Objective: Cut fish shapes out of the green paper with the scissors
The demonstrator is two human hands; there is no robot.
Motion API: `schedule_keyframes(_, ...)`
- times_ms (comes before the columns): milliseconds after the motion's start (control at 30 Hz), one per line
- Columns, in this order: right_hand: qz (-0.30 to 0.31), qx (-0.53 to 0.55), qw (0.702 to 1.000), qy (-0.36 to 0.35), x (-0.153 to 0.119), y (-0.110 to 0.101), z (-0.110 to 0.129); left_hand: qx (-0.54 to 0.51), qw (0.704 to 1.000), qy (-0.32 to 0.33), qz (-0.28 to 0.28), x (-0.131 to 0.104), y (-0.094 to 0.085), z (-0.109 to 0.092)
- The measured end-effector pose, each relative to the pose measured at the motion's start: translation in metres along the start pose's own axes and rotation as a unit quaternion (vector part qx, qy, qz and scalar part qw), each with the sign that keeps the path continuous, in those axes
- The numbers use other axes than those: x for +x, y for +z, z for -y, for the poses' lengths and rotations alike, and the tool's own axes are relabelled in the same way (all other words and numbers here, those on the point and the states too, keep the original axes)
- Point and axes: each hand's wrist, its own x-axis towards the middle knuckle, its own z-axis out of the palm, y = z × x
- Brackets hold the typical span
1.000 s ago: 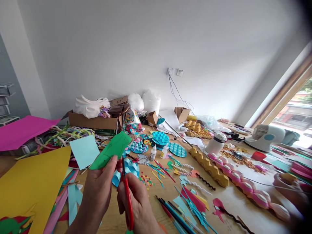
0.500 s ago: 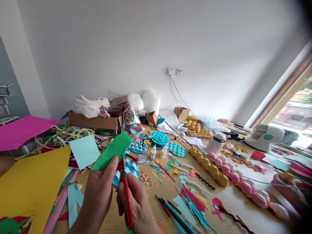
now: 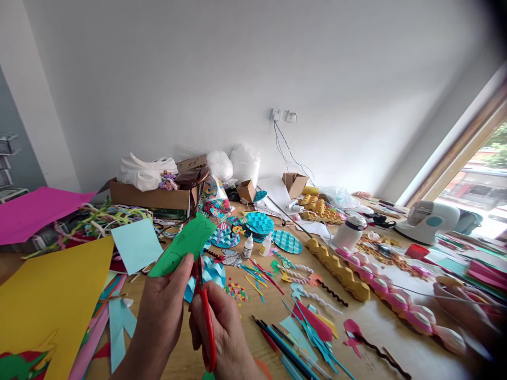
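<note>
Between the thumb and fingers of my left hand (image 3: 164, 303) is a piece of green paper (image 3: 186, 244) with faint drawn lines on it. My right hand (image 3: 222, 322) is closed round the red handles of a pair of scissors (image 3: 209, 332). Their dark blades point upward, close to the paper's lower right edge and my left fingertips. Whether the blades touch the paper I cannot tell. Both hands are held above the wooden table, side by side.
Yellow paper (image 3: 59, 295) and a pale blue sheet (image 3: 137, 245) lie to the left. Two glue bottles (image 3: 256, 246) stand beyond my hands. Pencils (image 3: 283, 345) and paper strips lie to the right, with egg-carton strips (image 3: 338, 269) and a white bottle (image 3: 348, 232) farther off.
The whole view has shifted very slightly. Both hands, the green paper and the scissors keep nearly the same pose.
</note>
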Motion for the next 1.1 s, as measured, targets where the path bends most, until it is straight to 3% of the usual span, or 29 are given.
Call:
schedule_keyframes(367, -0.014, -0.042, 0.999, -0.002, 0.001, -0.005, -0.001, 0.000, 1.000, -0.007, 0.020, 0.002, -0.002, -0.001)
schedule_keyframes(533, 0.024, -0.085, 0.995, 0.035, -0.001, -0.016, 0.010, 0.019, 0.998, -0.004, 0.051, 0.006, -0.008, -0.001)
schedule_keyframes(733, 0.061, -0.145, 0.987, 0.030, -0.006, -0.030, 0.015, 0.055, 0.995, -0.020, 0.081, 0.009, -0.013, -0.008)
schedule_keyframes(867, 0.087, -0.153, 0.984, 0.040, -0.008, -0.035, 0.022, 0.073, 0.995, -0.008, 0.063, 0.010, -0.017, -0.012)
schedule_keyframes(1100, 0.101, -0.136, 0.984, 0.062, -0.010, -0.040, 0.024, 0.092, 0.990, -0.002, 0.104, 0.011, -0.017, -0.018)
